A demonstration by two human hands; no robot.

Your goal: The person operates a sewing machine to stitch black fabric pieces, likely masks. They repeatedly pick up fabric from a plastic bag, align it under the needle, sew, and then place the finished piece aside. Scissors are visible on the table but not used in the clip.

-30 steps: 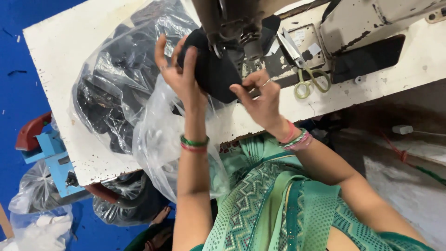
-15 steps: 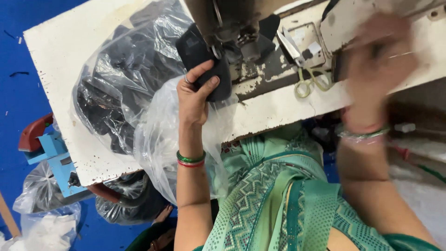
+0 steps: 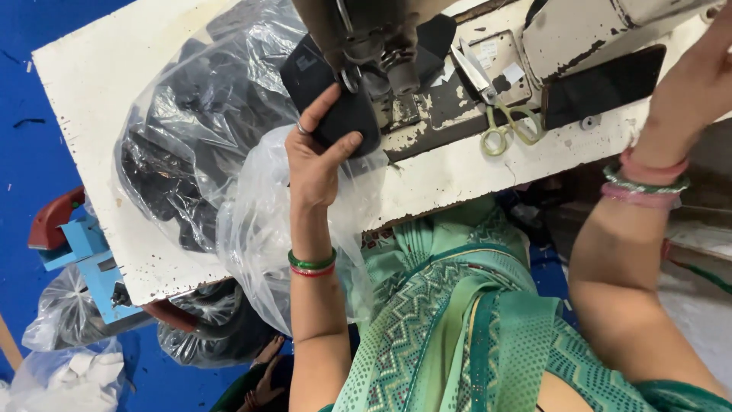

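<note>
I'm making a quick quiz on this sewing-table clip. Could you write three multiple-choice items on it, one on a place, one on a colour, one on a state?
1. Where do the scissors lie?
A. on the white table, right of the needle
B. on the blue floor
C. inside the plastic bag

2. What colour are the scissor handles?
A. red
B. yellow-green
C. black

3. What is the left hand doing?
A. resting flat and empty
B. gripping the scissors
C. holding a black fabric piece at the sewing machine

Answers: 1 A, they rest on the tabletop beside the machine; 2 B, both loops are yellow-green; 3 C, thumb and fingers clasp the dark piece.
</note>
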